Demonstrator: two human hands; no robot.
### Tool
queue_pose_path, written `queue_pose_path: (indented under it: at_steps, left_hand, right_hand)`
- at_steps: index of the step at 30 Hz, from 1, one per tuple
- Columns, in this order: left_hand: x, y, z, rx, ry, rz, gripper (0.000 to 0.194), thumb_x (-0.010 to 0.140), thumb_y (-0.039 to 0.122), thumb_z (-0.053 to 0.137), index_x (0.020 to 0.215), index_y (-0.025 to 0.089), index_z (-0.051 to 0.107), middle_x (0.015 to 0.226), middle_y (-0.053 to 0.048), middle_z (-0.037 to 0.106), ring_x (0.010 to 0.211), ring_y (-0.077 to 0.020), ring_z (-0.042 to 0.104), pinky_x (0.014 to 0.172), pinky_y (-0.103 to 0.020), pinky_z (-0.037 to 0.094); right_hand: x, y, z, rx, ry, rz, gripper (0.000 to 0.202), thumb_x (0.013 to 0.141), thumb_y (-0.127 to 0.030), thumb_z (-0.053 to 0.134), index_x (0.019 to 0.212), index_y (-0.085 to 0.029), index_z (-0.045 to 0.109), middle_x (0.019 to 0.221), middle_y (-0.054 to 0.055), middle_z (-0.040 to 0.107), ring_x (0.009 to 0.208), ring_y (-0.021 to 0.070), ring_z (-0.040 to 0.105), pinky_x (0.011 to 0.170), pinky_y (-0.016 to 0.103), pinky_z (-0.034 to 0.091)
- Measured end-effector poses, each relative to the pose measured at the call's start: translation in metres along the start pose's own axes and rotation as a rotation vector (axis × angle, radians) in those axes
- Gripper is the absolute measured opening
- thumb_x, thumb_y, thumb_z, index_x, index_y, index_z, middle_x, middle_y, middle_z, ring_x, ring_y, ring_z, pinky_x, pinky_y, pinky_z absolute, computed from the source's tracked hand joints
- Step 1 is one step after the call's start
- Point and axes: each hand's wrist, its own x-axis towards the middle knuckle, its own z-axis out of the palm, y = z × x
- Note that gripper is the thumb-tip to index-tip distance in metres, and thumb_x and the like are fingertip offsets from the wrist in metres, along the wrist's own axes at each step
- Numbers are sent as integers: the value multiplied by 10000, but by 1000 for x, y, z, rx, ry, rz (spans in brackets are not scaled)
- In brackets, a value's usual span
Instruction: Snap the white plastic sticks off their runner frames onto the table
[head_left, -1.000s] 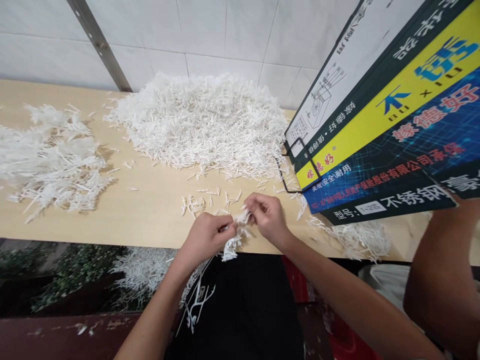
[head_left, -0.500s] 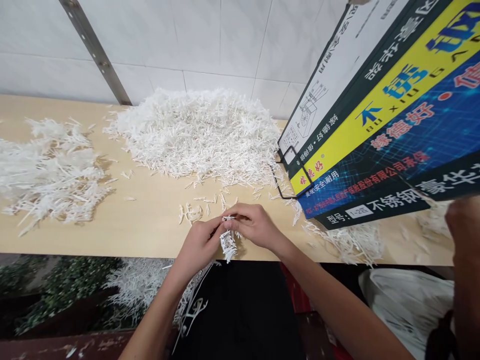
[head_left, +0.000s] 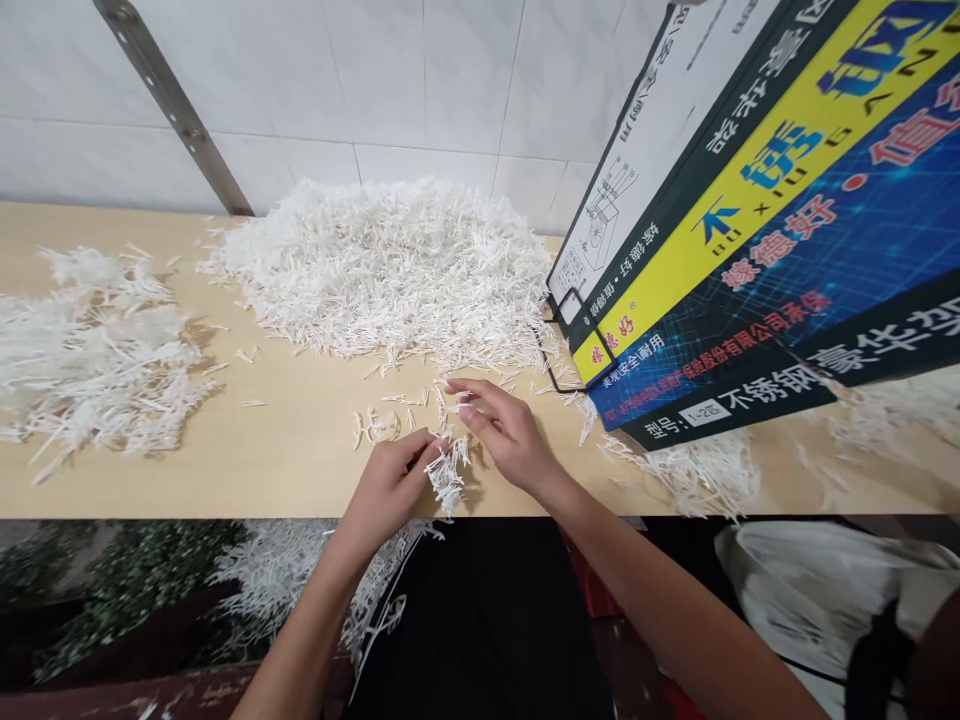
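My left hand (head_left: pixel 394 480) is closed in a pinch on a small bristly cluster of white plastic sticks (head_left: pixel 448 480), which hangs from the fingertips over the front of the table. To the upper right of that cluster, my right hand (head_left: pixel 510 435) pinches a tiny white plastic stick (head_left: pixel 454 407) between thumb and forefinger, apart from the left hand. Several loose sticks and curled bits (head_left: pixel 375 427) lie on the wood just beyond the hands. Behind them rises a large heap of the same white sticks (head_left: pixel 390 270).
A looser pile of white clusters (head_left: pixel 97 350) lies at the left of the wooden table (head_left: pixel 285 470). A tall printed cardboard box (head_left: pixel 720 250), with a black wire frame (head_left: pixel 577 340) at its corner, leans at the right. Below the edge are more white clusters (head_left: pixel 277 580) and a white sack (head_left: pixel 810 590).
My right hand has drawn away from the left, up and slightly right. My left hand keeps the cluster. Another person's hand at the far right has dropped mostly out of view.
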Motion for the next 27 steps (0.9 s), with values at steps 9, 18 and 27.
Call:
queue_pose_path:
  at_steps: [9,18,27]
  left_hand:
    - [1,2,3,105,-83,23,383,1025,460,476,833,190,668,588,60,467,565,-101,414,594,-240,277]
    - [-1,1,1,-44,-10,-6,360,1016,488,502,935,203,708,762,20,652,708,-136,554,663,-231,367]
    - [4,-10,4,-125,149,-64,298,925,505,647,937,208,677,725,38,611,627,-114,477,602,-225,330]
  right_hand:
    - [-2,5,2,-67,-40,78,232,976,-264,631,784,-191,736,688,10,718,642,156,658,617,255,455]
    - [2,16,-1,90,309,107,260,1025,-444,564,916,-221,642,818,36,663,660,155,592,575,266,468]
    - [-4,1,-2,-274,160,-103,305,1075,-371,492,1114,-229,759,1082,74,753,1051,242,679,941,387,513]
